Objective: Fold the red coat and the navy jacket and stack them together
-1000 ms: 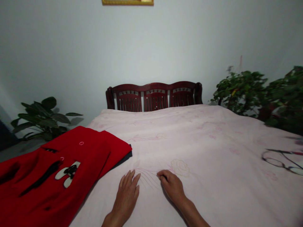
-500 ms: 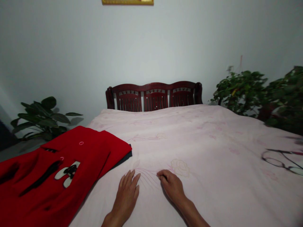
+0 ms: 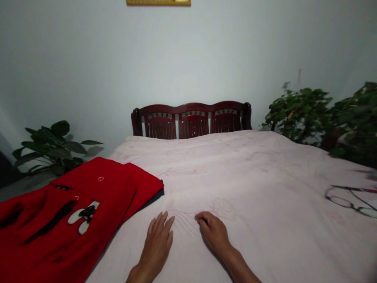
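Observation:
My left hand (image 3: 156, 241) lies palm down on the pale pink flowered bedsheet (image 3: 188, 251), its fingers stretched out. To its right, my right hand (image 3: 214, 232) rests on the same sheet with the fingers curled into a loose fist; nothing shows in it. A red garment (image 3: 118, 196) with round pink-ringed buttons, a black strip and a white-and-black bow patch is spread at the left, apart from my left hand. Under its right corner, the edge of a dark cloth (image 3: 153, 198) peeks out.
Eyeglasses (image 3: 343, 201) lie on the sheet at the far right. A dark red wooden headboard (image 3: 193, 122) stands at the back, against the wall. Leafy plants flank the bed, one on the left (image 3: 55, 145) and some on the right (image 3: 309, 112).

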`<control>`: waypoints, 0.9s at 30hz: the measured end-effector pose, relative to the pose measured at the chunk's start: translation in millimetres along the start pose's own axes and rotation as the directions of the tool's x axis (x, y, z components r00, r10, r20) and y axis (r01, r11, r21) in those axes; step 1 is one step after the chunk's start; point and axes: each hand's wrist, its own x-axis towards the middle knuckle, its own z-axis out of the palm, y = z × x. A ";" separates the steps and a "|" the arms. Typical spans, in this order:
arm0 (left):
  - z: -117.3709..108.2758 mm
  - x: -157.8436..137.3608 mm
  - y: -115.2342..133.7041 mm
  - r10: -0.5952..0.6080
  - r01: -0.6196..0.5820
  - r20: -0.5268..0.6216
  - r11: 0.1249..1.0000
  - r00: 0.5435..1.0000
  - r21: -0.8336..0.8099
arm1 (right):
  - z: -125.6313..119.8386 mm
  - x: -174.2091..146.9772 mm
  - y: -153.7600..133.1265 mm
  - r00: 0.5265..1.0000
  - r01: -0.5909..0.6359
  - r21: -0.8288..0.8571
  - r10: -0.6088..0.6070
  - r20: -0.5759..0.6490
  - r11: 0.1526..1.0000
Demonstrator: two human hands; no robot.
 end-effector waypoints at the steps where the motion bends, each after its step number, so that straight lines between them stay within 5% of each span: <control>1: -0.1 0.0 0.4 -0.004 0.004 -0.008 1.000 1.000 -0.005 | 0.0 0.0 -0.2 1.000 0.001 0.002 -0.001 0.000 1.000; 27: 0.6 0.1 -3.6 0.010 -0.010 0.010 0.999 1.000 -0.031 | 0.3 0.4 1.0 1.000 0.008 0.007 -0.008 0.002 1.000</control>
